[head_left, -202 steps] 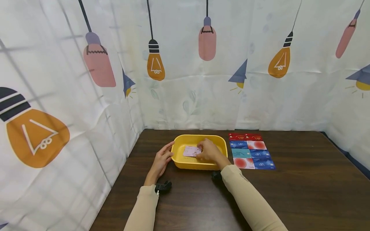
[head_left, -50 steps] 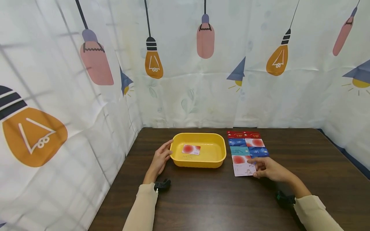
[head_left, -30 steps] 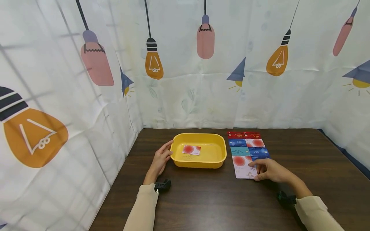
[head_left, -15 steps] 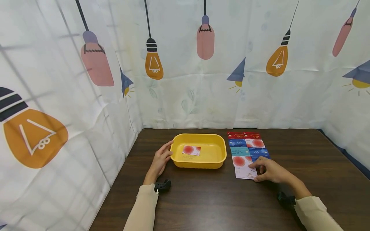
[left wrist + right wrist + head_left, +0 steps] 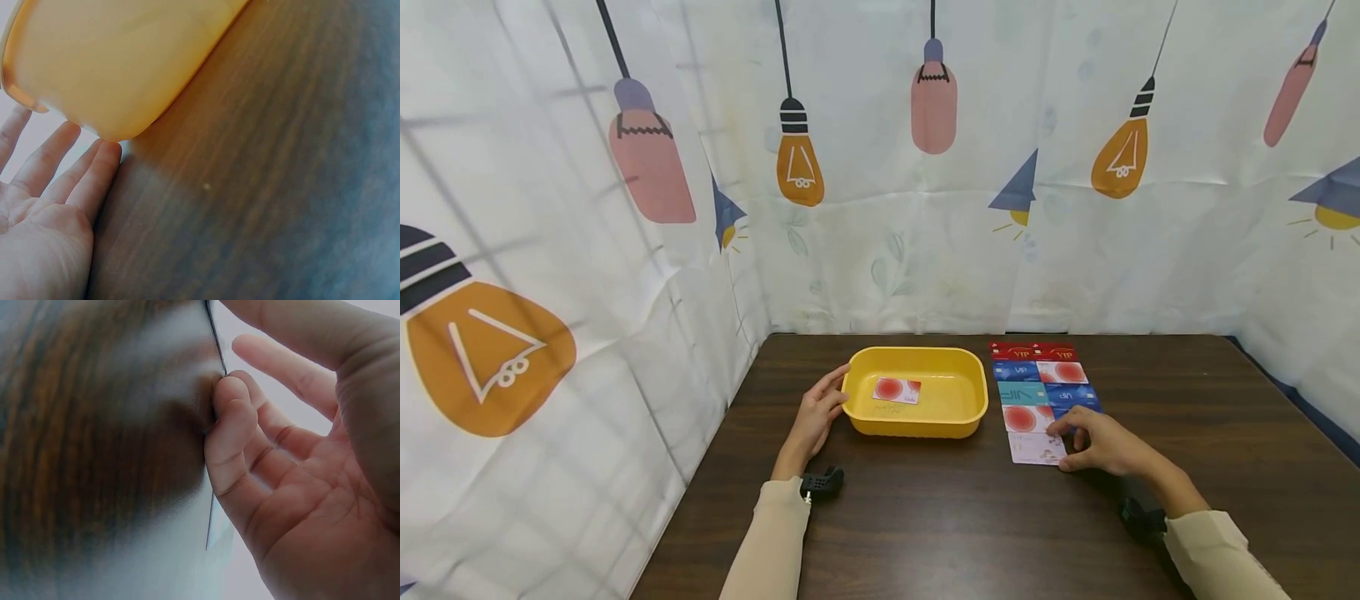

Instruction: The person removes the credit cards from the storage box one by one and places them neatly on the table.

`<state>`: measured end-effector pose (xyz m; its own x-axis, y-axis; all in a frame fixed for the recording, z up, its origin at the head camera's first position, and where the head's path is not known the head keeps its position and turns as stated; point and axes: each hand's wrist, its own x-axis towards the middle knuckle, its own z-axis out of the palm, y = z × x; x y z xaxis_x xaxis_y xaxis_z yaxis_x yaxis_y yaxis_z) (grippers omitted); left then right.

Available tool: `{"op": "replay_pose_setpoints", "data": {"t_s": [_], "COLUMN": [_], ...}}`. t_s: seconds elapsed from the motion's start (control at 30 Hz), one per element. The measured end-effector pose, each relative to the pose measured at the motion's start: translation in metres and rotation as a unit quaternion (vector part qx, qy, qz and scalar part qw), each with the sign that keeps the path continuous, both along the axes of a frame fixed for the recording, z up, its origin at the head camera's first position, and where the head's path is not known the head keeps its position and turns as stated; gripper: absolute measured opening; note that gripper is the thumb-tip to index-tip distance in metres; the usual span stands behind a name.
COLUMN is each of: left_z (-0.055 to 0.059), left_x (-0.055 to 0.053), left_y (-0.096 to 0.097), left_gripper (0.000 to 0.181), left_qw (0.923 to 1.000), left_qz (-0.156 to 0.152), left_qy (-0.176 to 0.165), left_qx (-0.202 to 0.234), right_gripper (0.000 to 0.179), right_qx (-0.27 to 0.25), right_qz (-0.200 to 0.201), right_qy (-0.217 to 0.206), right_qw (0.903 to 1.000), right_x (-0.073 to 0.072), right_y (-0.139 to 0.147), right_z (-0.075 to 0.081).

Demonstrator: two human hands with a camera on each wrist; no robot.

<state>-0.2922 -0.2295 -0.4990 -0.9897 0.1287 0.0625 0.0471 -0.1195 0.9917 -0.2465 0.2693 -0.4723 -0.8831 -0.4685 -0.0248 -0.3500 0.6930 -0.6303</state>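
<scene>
My left hand (image 5: 812,417) lies with straight, spread fingers against the left end of the yellow plastic tray (image 5: 917,428); in the left wrist view those fingertips (image 5: 109,150) meet its wall. Inside the tray is one white card with a red circle (image 5: 888,389). To the right, my right hand (image 5: 1105,442) pinches a pale pink card (image 5: 1033,448) by its right end, index finger at the upper corner and thumb at the lower. That card lies at the foot of the left column, right below another red-circle card (image 5: 1022,418). In the right wrist view, curled fingers (image 5: 234,431) meet the tabletop.
Above the pink card, two columns of cards lie edge to edge: red VIP cards (image 5: 1022,352) at the back, then blue (image 5: 1017,371), red-circle and teal (image 5: 1022,393) ones. A blue card (image 5: 1071,408) is partly behind my right hand. The dark wooden table (image 5: 925,517) meets a printed curtain (image 5: 887,275).
My right hand has carried the pink card from the tray to the column's foot, then shifted it slightly toward me, uncovering more of the red-circle card above. The left hand has stayed at the tray.
</scene>
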Motion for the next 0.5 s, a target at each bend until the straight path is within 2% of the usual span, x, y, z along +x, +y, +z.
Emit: {"op": "replay_pose_setpoints", "data": {"t_s": [0.5], "left_z": [0.0020], "left_x": [0.0014], "left_y": [0.0009], "left_gripper": [0.055], "left_qw": [1.0000], "left_qz": [-0.002], "left_qy": [0.000], "left_qx": [0.002], "right_gripper": [0.042], "right_qx": [0.005], "right_qz": [-0.012], "right_qy": [0.017], "right_qw": [0.9998], "right_x": [-0.0008], "right_y": [-0.0003], "right_z": [-0.0019]}}
